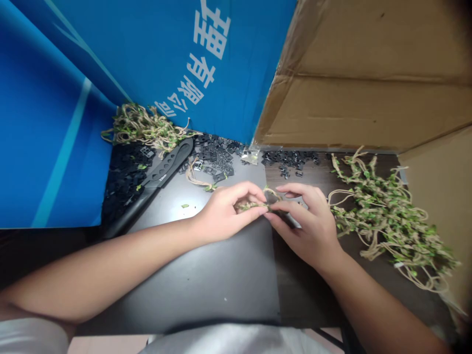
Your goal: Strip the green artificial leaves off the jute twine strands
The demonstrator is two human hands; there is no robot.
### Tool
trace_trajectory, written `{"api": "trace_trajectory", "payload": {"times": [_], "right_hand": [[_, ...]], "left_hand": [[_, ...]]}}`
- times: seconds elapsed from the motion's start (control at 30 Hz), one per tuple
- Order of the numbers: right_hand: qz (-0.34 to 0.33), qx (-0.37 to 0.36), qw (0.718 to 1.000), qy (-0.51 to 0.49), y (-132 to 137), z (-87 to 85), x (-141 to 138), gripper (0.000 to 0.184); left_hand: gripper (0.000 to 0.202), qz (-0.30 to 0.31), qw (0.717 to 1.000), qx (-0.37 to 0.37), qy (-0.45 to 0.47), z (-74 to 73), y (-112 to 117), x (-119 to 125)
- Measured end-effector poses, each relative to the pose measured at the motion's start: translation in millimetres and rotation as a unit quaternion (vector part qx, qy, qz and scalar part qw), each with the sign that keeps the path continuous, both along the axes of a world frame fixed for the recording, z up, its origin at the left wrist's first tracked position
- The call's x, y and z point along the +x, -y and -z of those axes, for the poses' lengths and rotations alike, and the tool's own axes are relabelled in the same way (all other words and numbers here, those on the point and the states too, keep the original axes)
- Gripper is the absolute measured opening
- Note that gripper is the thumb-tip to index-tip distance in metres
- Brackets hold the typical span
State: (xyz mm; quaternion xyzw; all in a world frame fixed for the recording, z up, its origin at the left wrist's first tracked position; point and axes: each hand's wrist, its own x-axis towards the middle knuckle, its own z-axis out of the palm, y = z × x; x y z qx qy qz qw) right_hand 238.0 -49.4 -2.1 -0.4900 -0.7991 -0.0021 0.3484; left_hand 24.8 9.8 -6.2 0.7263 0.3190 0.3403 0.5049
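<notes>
Over the middle of the table (pixel 221 275), my left hand (pixel 224 211) closes its thumb and fingers on a length of leafy twine (pixel 250 205), beige cord with small green leaves. The thumb and index finger of my right hand (pixel 313 226) pinch the same twine at its right end, touching the left fingertips. A small loop of cord rises between the two hands. Part of the twine is hidden by the fingers. Another short leafy cord (pixel 199 182) lies just beyond my left hand.
Leafy twine is heaped at the right (pixel 391 216) and at the back left (pixel 143 128). A black-handled tool (pixel 165 164) lies at the left among black plastic bits (pixel 217 152). Blue panels (pixel 155 54) and cardboard walls (pixel 354 108) enclose the table.
</notes>
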Motion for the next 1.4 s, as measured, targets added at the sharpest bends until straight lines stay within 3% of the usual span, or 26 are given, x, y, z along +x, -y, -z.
{"api": "trace_trajectory", "payload": {"times": [0.5,0.7,0.97,1.17,1.4], "right_hand": [[0.017,-0.014,1.000,0.006,3.1,1.0,-3.7,0.015],[0.001,-0.030,0.999,-0.024,5.0,0.6,-5.4,0.019],[-0.029,-0.093,0.993,-0.071,4.9,-2.7,-6.8,0.014],[-0.026,-0.118,0.992,-0.034,4.9,-1.7,-5.7,0.015],[-0.003,-0.112,0.994,0.007,2.5,2.7,-1.6,0.014]], "left_hand": [[0.017,0.025,0.998,0.036,-0.051,-2.9,-2.0,0.7],[0.016,0.043,0.988,0.133,-0.066,-2.4,-3.7,1.1],[0.015,0.030,0.971,0.202,-0.127,1.5,-1.3,0.5],[0.014,0.028,0.967,0.201,-0.155,2.6,-1.9,0.1],[0.009,0.015,0.974,0.191,-0.119,0.9,-5.4,-0.6]]}}
